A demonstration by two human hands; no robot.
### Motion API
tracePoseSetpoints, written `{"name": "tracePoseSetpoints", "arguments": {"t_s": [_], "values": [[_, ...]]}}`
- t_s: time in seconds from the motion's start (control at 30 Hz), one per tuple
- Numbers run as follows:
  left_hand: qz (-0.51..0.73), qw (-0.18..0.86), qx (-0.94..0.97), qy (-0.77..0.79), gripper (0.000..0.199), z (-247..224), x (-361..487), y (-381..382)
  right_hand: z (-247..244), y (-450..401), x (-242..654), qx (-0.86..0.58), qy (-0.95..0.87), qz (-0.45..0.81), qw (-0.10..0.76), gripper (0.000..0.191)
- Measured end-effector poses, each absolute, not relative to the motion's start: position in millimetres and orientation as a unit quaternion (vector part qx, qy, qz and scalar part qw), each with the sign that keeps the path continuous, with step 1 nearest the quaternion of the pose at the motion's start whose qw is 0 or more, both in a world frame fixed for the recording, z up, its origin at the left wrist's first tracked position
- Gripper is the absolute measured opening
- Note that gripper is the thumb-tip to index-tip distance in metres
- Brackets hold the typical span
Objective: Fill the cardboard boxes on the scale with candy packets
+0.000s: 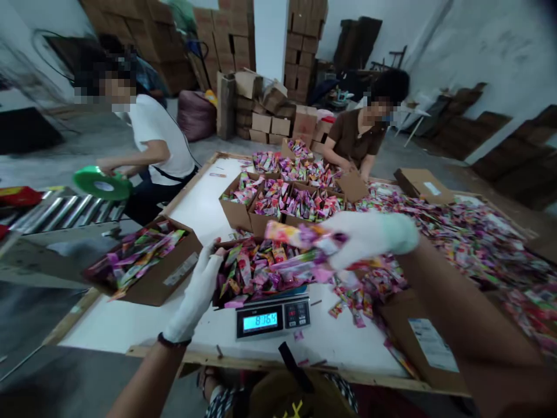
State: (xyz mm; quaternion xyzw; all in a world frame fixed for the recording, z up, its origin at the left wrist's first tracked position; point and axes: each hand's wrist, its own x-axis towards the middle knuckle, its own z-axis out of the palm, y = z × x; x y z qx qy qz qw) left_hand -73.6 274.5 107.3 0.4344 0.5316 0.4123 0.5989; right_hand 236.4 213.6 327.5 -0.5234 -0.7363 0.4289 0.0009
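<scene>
My gloved left hand (201,287) is closed on the left edge of an open cardboard box full of colourful candy packets (256,267). That box rests on a digital scale (273,318) whose lit display looks like 816.4. Over the box's right side, my gloved right hand (363,237) grips several candy packets (289,234), some smeared by motion. Loose packets (359,299) lie on the white table (209,200) to the right of the scale. The fingertips of my right hand are partly hidden by the packets.
A filled box (163,278) stands at the left, and several more (239,212) stand behind the scale. A large candy pile (461,244) covers the right side. One co-worker (152,145) holds green tape (102,183); another (361,136) handles a cardboard box (351,186).
</scene>
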Motion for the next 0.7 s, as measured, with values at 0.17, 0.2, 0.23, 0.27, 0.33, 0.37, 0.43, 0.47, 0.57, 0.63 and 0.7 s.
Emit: {"name": "tracePoseSetpoints", "arguments": {"t_s": [0.17,0.2,0.23,0.27,0.33,0.37,0.43,0.47,0.57,0.63,0.7], "values": [[0.481,0.602,0.398,0.498,0.046,107.6,-73.5,267.0,217.4,284.8,121.9,-0.421,-0.827,0.286,-0.239,0.037],[0.487,0.608,0.387,0.494,0.046,108.0,-73.2,266.3,192.9,284.6,111.6,-0.432,-0.828,0.246,-0.259,0.039],[0.487,0.619,0.373,0.49,0.047,108.1,-72.4,265.7,173.3,281.4,106.7,-0.445,-0.828,0.222,-0.258,0.042],[0.483,0.636,0.356,0.485,0.049,107.8,-71.5,265.3,159.8,276.7,106.9,-0.455,-0.83,0.209,-0.247,0.045],[0.47,0.677,0.329,0.461,0.055,104.2,-70.1,264.7,152.2,267.9,118.9,-0.46,-0.833,0.221,-0.211,0.06],[0.469,0.691,0.318,0.449,0.056,100.7,-70.3,264.5,156.4,265.2,128.2,-0.457,-0.833,0.242,-0.194,0.073],[0.486,0.692,0.298,0.443,0.055,90.4,-73.6,264.4,172.8,264.3,148.0,-0.46,-0.827,0.287,-0.147,0.1],[0.495,0.684,0.286,0.453,0.053,84.5,-76.9,264.6,181.9,265.4,156.8,-0.463,-0.824,0.308,-0.113,0.109],[0.506,0.657,0.247,0.502,0.05,68.8,-91.8,266.4,204.0,268.2,177.2,-0.475,-0.813,0.336,0.012,0.083],[0.498,0.65,0.235,0.524,0.046,62.1,-103.8,267.6,216.5,263.9,187.8,-0.492,-0.798,0.336,0.09,0.054],[0.488,0.633,0.22,0.559,0.042,56.9,-115.9,266.6,233.1,251.0,198.9,-0.514,-0.772,0.336,0.164,0.038]]}}
